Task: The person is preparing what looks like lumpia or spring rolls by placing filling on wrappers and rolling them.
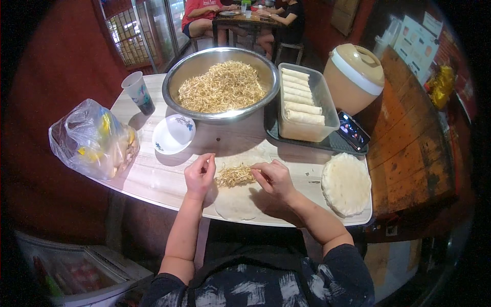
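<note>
A thin round wrapper [238, 205] lies flat before me, with a small heap of bean sprouts [234, 176] across it. My left hand [200, 174] is at the heap's left side, thumb and forefinger tips close together; whether it pinches anything I cannot tell. At the heap's right end, my right hand [273, 177] touches the sprouts with thumb and forefinger. To the right lies a stack of round wrappers [346, 185]. Beyond my hands stands a large steel bowl [220, 115] full of bean sprouts [224, 88]. A plastic container [307, 132] holds several rolled wrappers [299, 92].
A white bowl [173, 134], a plastic cup [139, 94] with dark liquid and a filled plastic bag [96, 142] stand left. At right are a dark tray [276, 132], a phone [353, 130] and a beige jug [355, 78]. Two people sit at a table [249, 19] beyond.
</note>
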Demonstrator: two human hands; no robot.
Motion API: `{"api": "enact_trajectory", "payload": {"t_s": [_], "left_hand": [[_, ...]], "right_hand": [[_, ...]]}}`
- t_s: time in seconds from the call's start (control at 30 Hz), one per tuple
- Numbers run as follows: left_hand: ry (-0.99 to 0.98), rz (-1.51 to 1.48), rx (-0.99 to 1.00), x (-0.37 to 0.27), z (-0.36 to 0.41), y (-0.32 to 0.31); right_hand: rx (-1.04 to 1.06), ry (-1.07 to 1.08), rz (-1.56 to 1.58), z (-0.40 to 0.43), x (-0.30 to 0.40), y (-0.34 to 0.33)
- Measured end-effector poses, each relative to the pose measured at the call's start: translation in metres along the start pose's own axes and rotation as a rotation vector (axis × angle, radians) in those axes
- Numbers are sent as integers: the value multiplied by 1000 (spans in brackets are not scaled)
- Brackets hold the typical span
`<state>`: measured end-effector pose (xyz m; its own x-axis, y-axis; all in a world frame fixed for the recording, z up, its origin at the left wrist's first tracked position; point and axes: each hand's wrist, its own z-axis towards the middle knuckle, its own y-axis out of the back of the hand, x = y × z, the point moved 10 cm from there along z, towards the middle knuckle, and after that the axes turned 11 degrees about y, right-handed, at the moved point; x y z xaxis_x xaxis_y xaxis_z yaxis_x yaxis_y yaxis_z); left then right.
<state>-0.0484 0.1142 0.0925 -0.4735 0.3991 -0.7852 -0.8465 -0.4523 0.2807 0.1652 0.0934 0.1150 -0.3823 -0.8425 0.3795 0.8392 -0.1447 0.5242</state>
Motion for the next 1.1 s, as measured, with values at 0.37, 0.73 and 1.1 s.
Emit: {"api": "enact_trajectory", "payload": {"t_s": [0.37,0.73,1.1], "left_hand": [[-62,68,23,-2,0,-11],[-22,64,13,2,-1,-6],[-22,76,46,1,-2,-13]], "right_hand": [[-14,-17,-26,-4,-8,1],[-32,26,-39,-1,1,4],[-3,-72,-99,0,-19,8]]}}
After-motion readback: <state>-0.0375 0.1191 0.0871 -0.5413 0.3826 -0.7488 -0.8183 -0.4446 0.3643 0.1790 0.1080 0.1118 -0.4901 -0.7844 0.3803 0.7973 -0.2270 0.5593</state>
